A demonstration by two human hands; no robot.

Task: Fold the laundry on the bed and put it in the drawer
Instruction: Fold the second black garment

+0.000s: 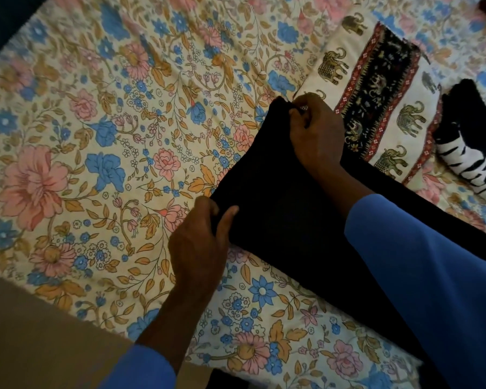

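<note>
Lying on cream floral cotton bedsheet (96, 136): long black soft-fabric garment (278, 203), probably light and limp, best taken at its 2 end corners. Near corner pinched between thumb and fingers of left hand (197, 242); far corner clamped in curled right hand (316, 136)

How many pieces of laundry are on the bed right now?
3. The black garment in the middle; the elephant-print cloth just beyond it; the black-and-white striped piece at the picture's right edge. More may lie out of frame.

Elephant-print pillow (410, 119) upper right, lying flat; tan floor (40, 332) lower left.
</note>
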